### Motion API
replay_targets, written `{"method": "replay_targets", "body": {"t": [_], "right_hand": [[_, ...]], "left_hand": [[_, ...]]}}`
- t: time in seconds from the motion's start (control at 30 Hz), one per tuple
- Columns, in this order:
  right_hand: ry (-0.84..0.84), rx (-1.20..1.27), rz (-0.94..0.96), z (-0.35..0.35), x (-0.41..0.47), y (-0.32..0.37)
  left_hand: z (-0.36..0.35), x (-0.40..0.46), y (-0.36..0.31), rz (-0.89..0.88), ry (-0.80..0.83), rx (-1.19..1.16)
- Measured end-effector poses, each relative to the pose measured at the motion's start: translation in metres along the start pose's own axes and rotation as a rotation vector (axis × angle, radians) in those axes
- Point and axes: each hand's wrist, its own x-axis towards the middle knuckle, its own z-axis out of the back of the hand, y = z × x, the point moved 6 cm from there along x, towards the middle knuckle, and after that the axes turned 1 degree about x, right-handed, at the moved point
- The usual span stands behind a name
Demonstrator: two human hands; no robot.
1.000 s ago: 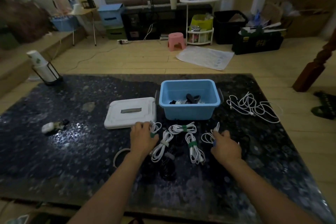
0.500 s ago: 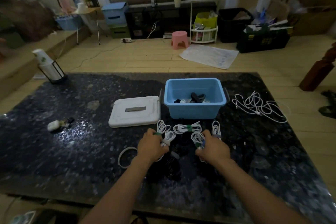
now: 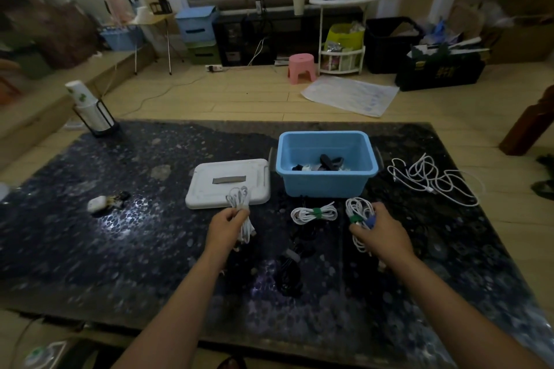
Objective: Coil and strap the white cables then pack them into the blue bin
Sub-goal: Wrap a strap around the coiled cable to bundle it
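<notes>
My left hand (image 3: 225, 226) grips a bunch of coiled white cables (image 3: 241, 210) lifted just in front of the white lid (image 3: 209, 189). My right hand (image 3: 382, 231) holds coiled white cables with green straps (image 3: 357, 213) to the right. One strapped white coil (image 3: 314, 213) lies on the table between my hands, just in front of the blue bin (image 3: 325, 183). The bin stands open with dark straps and some white pieces inside. A loose tangle of white cables (image 3: 431, 178) lies to the right of the bin.
The dark speckled table (image 3: 120, 249) carries a paper-cup holder (image 3: 90, 111) at the far left, a small white object (image 3: 97, 204) at the left, and black cables (image 3: 289, 272) between my forearms. A cluttered floor lies beyond the table's far edge.
Both hands have closed on the strapped coils and lifted them off the table. The left bundle has risen toward the white lid. One coil stays on the table.
</notes>
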Motion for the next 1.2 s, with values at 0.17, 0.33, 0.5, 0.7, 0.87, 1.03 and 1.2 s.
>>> {"method": "replay_targets", "body": {"t": [0.17,0.33,0.5,0.7,0.87,1.03,1.2], "right_hand": [[-0.006,0.050,0.064,-0.008,0.003,0.018],[-0.008,0.100,-0.074,-0.011,0.017,0.016],[0.016,0.092,-0.117,-0.018,0.021,0.010],[0.023,0.082,-0.052,-0.029,0.021,0.012],[-0.067,-0.237,0.156,-0.033,0.016,0.026],[-0.074,-0.466,0.504,-0.053,0.009,0.065],[0.055,-0.644,0.569,-0.082,0.019,0.071]], "left_hand": [[-0.016,0.010,0.001,-0.014,0.127,0.227],[-0.038,0.008,-0.009,-0.133,0.160,0.643],[-0.057,-0.017,-0.029,-0.417,0.002,0.938],[-0.104,-0.056,-0.018,-0.542,0.339,1.123],[-0.101,-0.050,-0.020,-0.500,0.297,1.112],[-0.067,-0.023,-0.027,-0.382,0.128,0.871],[-0.061,-0.007,-0.035,-0.281,0.114,0.735]]}}
